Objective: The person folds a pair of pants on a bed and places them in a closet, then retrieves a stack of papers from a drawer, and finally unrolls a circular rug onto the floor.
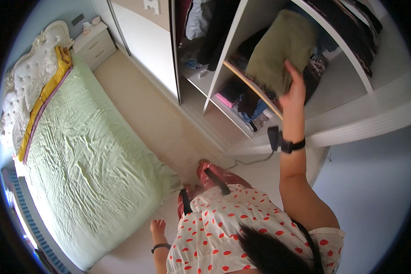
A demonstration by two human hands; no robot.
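My right hand point(295, 85) reaches into an open wardrobe and grips the near side of an olive green folded cloth point(277, 48). Some of its fingers are hidden by the cloth. Dark and patterned clothes point(316, 68) lie around and beneath the cloth on the wardrobe shelf point(339, 84). A black strap with a small dark device point(287, 145) is on my right wrist, and a cable runs from near it. My left hand point(157, 226) hangs low beside my body near the bed's foot, holding nothing, its fingers loosely curled.
A bed point(99, 164) with a pale green sheet takes up the left side; a yellow cloth point(48, 92) lies by its headboard. Folded clothes point(246, 104) fill a lower compartment. A white sliding door point(147, 44) covers part of the wardrobe. A nightstand point(94, 46) stands beyond the bed.
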